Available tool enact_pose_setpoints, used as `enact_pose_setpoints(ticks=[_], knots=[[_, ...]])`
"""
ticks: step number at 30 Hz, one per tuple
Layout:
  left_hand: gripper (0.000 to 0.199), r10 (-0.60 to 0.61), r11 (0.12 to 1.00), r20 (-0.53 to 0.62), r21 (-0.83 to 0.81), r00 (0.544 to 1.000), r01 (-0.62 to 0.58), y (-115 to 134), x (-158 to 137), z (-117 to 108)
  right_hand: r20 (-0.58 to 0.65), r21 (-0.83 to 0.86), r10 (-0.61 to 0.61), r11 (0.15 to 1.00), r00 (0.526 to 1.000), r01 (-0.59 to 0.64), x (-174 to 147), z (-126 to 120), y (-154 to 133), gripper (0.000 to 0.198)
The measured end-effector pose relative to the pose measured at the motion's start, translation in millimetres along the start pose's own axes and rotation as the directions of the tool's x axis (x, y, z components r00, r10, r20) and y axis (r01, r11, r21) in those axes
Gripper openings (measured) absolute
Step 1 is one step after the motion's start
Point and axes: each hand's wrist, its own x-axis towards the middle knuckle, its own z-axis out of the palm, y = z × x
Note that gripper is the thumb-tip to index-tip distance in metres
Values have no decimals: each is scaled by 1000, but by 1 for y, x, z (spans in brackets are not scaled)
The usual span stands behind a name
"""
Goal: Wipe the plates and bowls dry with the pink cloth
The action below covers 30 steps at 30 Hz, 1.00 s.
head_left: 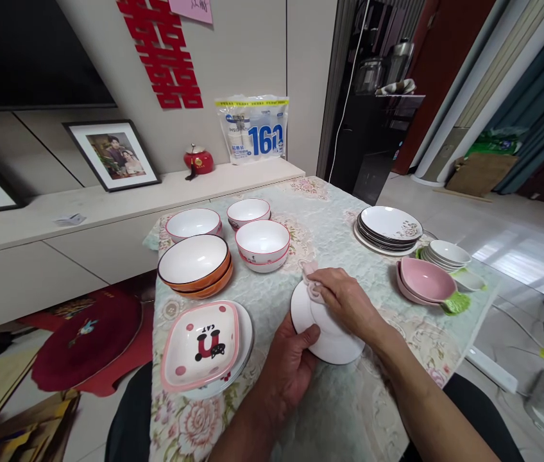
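Note:
A white plate (pixel 332 337) with its plain underside toward me is held over the front of the table. My left hand (pixel 294 359) grips its near left edge, thumb on top and fingers beneath. Against the plate's upper part, my right hand (pixel 342 292) presses a pale pinkish cloth (pixel 311 282), fingers closed over it. Left of my hands, a square cat-pattern dish (pixel 188 369) rests on a round white plate (pixel 247 346). Beyond it stand orange bowls (pixel 224 279), one inside the other, and white bowls with red rims (pixel 262 240).
Stacked patterned plates (pixel 385 221) stand at the table's right, near pink leaf-handled bowls (pixel 426 279) and small white bowls (pixel 450 251). A floral tablecloth (pixel 323 221) covers the table. Behind it, a ledge carries a framed photo (pixel 111 154), a red jar (pixel 198 162) and a plastic pack (pixel 253 131).

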Motion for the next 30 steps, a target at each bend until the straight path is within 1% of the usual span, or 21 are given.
enact_pose_setpoints(ticks=[2, 4, 6, 7, 9, 11, 12, 14, 16, 17, 19, 21, 22, 24, 26, 28, 30], knots=[[61, -4, 1000, -6, -10, 1000, 4, 1, 0, 1, -30, -25, 51, 998, 998, -52, 0, 2, 5, 32], [61, -2, 1000, 0, -16, 1000, 2, 1, 1, 1, -33, -29, 25, 999, 999, -26, -1, 1, -1, 32], [57, 4, 1000, 10, -25, 1000, -3, 1, 2, 2, 18, 12, -74, 997, 997, 74, -3, -3, -16, 31], [53, 4, 1000, 13, -28, 1000, -4, 2, 2, 2, 58, 49, -140, 989, 988, 137, -4, -6, -24, 30], [42, 6, 1000, 7, -21, 1000, -6, 2, 2, 3, 136, 132, -261, 961, 956, 243, -5, -12, -37, 28], [35, 0, 1000, -2, 13, 1000, 0, 4, 0, 5, 183, 195, -329, 936, 926, 294, -5, -16, -41, 26], [37, -6, 999, -3, 33, 1000, 6, 4, -1, 6, 183, 207, -332, 933, 926, 294, -5, -17, -38, 26], [50, -28, 998, 10, 61, 1000, 27, 6, -3, 7, 140, 181, -259, 956, 956, 233, -4, -15, -27, 28], [66, -44, 997, 30, 62, 999, 43, 8, -4, 8, 60, 106, -114, 989, 992, 107, -3, -9, -11, 32], [71, -42, 998, 38, 54, 998, 40, 8, -5, 9, 30, 73, -44, 996, 999, 42, -2, -6, -3, 34], [76, -12, 999, 34, 34, 999, 11, 8, -4, 8, 0, 15, 66, 998, 998, -66, -2, -1, 8, 34], [73, 36, 999, 8, 17, 999, -36, 7, -3, 8, -25, -30, 123, 992, 992, -123, -2, 2, 12, 32], [70, 58, 998, -6, 8, 998, -58, 7, -2, 7, -41, -47, 130, 990, 991, -132, -2, 3, 11, 32], [63, 76, 997, -17, -13, 997, -76, 6, -1, 7, -70, -57, 99, 993, 993, -103, -2, 3, 4, 33], [62, 61, 998, -6, -25, 998, -61, 6, -1, 6, -53, -29, 8, 1000, 999, -9, -4, 0, -9, 33], [60, 34, 999, 4, -20, 999, -34, 6, -1, 5, 23, 31, -123, 992, 992, 122, -5, -4, -24, 32], [55, 23, 1000, 6, -6, 1000, -23, 5, -2, 5, 127, 98, -242, 968, 962, 230, -7, -9, -39, 27]])
